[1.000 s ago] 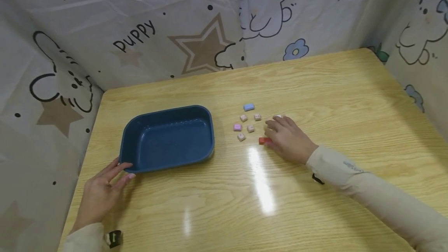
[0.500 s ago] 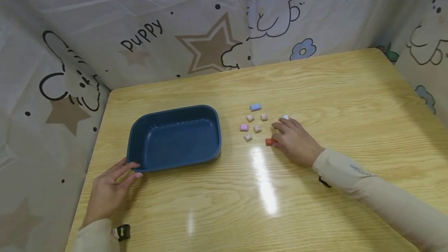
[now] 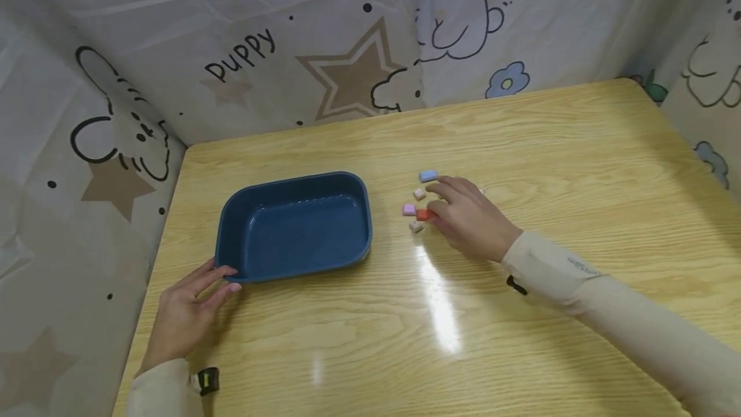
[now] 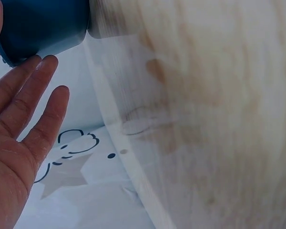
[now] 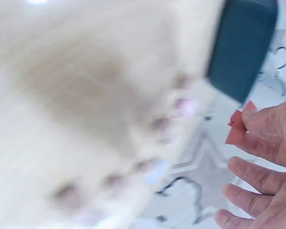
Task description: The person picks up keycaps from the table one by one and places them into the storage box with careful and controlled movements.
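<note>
My left hand grips the near left corner of a dark blue plastic basin, thumb outside the rim. In the left wrist view, fingers reach to the basin's corner. Between thumb and index finger my right hand pinches a small red keycap, held above the table. Around it lie a blue keycap, a purple keycap and beige keycaps, one of them at the front. The right hand hides some others in the head view.
The wood-grain table reaches back to a printed cloth hung behind and at both sides. The right wrist view blurs several keycaps near the table edge.
My right hand has lifted the red keycap and moved left with it, over the beige keycaps. The left hand stays on the basin corner. The head view has shifted slightly.
</note>
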A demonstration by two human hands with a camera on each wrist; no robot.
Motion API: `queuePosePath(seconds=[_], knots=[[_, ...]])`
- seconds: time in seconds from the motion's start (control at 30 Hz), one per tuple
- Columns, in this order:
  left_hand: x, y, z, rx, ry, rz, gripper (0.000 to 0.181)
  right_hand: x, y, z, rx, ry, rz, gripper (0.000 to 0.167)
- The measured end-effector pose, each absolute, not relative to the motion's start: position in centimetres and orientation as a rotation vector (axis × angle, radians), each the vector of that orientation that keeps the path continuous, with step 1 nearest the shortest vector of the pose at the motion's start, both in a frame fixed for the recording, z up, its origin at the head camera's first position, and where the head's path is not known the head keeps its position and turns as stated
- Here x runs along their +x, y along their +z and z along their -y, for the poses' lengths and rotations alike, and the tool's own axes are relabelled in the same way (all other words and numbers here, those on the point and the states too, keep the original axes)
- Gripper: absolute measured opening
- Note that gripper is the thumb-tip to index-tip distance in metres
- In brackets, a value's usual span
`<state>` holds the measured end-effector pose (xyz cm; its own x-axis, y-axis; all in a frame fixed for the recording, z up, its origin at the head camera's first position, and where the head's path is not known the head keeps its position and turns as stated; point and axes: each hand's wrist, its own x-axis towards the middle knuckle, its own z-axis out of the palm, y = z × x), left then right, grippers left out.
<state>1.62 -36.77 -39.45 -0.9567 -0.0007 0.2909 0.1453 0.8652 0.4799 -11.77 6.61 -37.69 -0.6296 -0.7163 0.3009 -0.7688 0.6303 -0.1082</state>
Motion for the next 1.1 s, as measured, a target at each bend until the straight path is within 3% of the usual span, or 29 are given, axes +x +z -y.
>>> queuePosePath(seconds=[0.2,0.47,1.1], knots=[[1.2,-39.3,37.0,-0.175,-0.69,2.744,0.022,-12.9,-35.0,-1.5,1.312,0.339,2.529,0.013],[0.9,-39.1,36.9,-0.22,-0.672,2.771,0.019,-14.0,-34.8,3.6,1.401,0.278,2.579,0.016],[1.1,-38.8,37.3,-0.208,-0.645,2.794,0.021,-14.0,-35.6,7.4,1.497,0.094,2.657,0.022]])
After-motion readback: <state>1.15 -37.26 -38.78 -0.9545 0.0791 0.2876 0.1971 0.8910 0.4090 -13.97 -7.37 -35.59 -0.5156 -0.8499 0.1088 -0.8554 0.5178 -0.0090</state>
